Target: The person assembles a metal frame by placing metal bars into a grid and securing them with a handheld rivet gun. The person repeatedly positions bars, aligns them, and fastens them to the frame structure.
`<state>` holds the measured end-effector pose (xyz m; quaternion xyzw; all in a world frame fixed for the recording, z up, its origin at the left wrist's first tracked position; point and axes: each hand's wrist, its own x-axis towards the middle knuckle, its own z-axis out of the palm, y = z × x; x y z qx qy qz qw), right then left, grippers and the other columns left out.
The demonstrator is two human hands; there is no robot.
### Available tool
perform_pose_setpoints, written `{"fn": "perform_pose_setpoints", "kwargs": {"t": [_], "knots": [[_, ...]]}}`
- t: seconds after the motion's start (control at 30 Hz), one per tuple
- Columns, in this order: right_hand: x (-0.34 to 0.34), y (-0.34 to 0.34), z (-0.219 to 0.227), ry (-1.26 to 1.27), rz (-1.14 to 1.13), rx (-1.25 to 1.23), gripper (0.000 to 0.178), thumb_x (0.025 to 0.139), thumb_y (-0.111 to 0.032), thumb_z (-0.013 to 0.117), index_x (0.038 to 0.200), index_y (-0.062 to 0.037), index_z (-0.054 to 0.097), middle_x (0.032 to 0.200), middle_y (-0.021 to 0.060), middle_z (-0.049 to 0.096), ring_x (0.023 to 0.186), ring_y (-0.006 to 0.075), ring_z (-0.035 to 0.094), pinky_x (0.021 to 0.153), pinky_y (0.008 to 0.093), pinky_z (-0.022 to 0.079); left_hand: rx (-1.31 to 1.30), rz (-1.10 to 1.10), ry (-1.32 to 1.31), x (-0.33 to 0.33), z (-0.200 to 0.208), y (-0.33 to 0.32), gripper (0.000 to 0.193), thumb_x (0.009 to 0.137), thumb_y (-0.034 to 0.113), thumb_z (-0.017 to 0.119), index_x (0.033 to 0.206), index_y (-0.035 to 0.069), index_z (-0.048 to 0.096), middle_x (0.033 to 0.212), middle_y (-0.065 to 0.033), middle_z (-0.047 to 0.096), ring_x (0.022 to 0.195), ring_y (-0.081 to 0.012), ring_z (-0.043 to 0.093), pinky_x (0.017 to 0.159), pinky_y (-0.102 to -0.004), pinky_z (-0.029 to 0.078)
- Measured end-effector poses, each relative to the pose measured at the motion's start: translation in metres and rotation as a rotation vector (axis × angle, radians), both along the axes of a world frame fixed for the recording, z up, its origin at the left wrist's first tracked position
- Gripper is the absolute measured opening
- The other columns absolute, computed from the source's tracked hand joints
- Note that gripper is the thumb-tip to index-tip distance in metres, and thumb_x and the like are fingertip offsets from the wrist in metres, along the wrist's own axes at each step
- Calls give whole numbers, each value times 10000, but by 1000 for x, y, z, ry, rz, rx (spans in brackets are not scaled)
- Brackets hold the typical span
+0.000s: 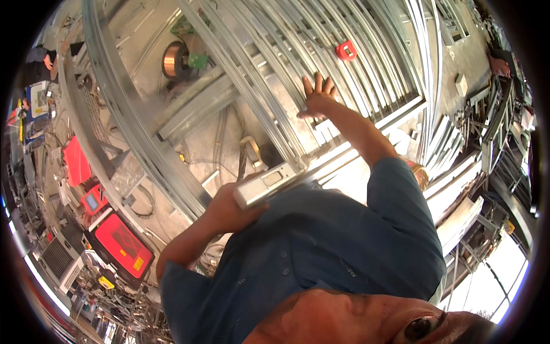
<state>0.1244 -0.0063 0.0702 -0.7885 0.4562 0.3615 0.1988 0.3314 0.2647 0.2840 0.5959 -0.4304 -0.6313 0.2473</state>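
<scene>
At the near edge of a metal frame [123, 94], my left hand [229, 207] is closed round one end of a silver, bar-shaped level [272, 181] with a small grey window. The level lies slantwise in front of my body; its far end reaches the frame's near rail. My right hand [319, 98] is stretched out over the frame's parallel metal bars, fingers spread and nothing in them. Whether its palm touches the bars cannot be seen. A red tape measure [346, 51] rests on the bars just beyond my right hand.
A spool of copper-coloured wire [174, 61] and a clamp [250, 151] show within the left part of the frame. Red cases [123, 242] and a grey vented machine [59, 261] stand at the left. Stacked metal lengths [498, 123] fill the right. Another person [39, 62] is at far left.
</scene>
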Motion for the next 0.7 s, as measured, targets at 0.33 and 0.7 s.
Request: {"fn": "perform_pose_setpoints", "kwargs": {"t": [0.33,0.7], "knots": [[-6,-2,-14,-69,-36,-25,1283,724,-665,806,1650,-277,7,1694,211,-57,1501,589,-26,1152,742,143,349,63,213,-19,-116,-55,388,829,89,776,1188,-6,665,987,-42,707,857,-103,651,732,-302,540],[-10,2,-22,-26,-5,-83,1252,750,-678,766,1650,-287,-13,1700,201,-56,1491,613,-29,1146,742,168,378,-103,260,-42,-172,-72,366,845,120,701,1191,1,695,874,-47,691,763,-120,620,691,-307,508]]}}
